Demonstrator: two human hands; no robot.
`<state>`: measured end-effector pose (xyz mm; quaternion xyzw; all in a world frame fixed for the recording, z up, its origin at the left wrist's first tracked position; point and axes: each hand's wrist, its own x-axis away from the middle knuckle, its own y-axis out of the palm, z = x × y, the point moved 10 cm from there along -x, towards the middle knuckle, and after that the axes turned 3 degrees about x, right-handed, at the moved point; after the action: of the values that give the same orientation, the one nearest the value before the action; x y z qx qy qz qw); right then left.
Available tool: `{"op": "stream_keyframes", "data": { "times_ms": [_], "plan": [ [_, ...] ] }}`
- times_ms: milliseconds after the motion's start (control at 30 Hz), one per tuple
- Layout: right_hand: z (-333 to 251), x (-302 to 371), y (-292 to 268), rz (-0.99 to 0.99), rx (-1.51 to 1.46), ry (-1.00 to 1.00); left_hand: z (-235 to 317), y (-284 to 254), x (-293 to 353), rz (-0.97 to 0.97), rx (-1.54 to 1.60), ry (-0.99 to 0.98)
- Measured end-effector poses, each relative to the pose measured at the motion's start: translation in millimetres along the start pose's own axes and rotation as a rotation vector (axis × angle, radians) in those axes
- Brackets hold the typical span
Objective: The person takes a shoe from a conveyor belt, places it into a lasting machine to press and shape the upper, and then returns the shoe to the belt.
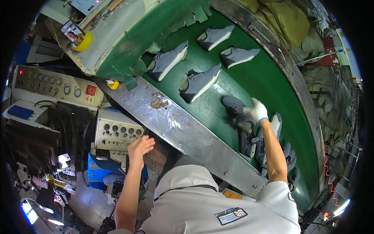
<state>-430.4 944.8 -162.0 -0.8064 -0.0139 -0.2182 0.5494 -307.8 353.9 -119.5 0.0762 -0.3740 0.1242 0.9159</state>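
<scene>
A white glove with a blue cuff covers my right hand, which is over the green conveyor belt. Its fingers are against the side of a dark grey shoe, apparently gripping it; the shoe is smeared by motion and the fingertips are partly hidden. More grey shoes with pale soles, such as one shoe, lie close together beside my right forearm. My bare left hand is off the belt, fingers stretched out with nothing in them, near a beige control box.
Several grey shoe uppers with white edges sit farther up the belt. A worn metal rail runs between me and the belt. Left stand a control panel and a phone in a yellow holder. Sacks lie beyond.
</scene>
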Motion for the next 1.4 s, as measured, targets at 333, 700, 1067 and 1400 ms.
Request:
{"op": "stream_keyframes", "data": {
  "times_ms": [333,700,1067,1400],
  "plan": [
    [-87,-123,244,0.551,-1.029,0.704,-36,-26,44,-0.023,-0.035,-0.008],
    [-428,219,177,-1.225,-1.894,-0.052,66,-130,83,0.067,0.080,0.366],
    [-628,390,281,-1.457,-1.314,-0.237,37,-382,200,0.556,0.457,0.368],
    [-779,465,276,-1.111,-1.116,-0.805,14,-491,243,0.927,0.767,0.643]
  ]
}}
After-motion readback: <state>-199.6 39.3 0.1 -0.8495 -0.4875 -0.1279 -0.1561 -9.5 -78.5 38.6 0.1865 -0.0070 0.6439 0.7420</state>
